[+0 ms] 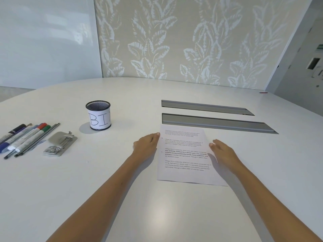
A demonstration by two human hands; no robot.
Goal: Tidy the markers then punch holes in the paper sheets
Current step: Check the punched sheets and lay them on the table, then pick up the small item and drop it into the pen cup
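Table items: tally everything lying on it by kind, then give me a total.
Markers: 4, going by the caps that show
Thin dark pencils: 2
Mesh cup: 1
Hole punch: 1
Paper stack: 1, number of sheets cannot be told
Total: 9

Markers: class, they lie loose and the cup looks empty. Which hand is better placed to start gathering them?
Probably the left hand. The markers and cup lie on its side of the table; the right hand sits beyond the paper.
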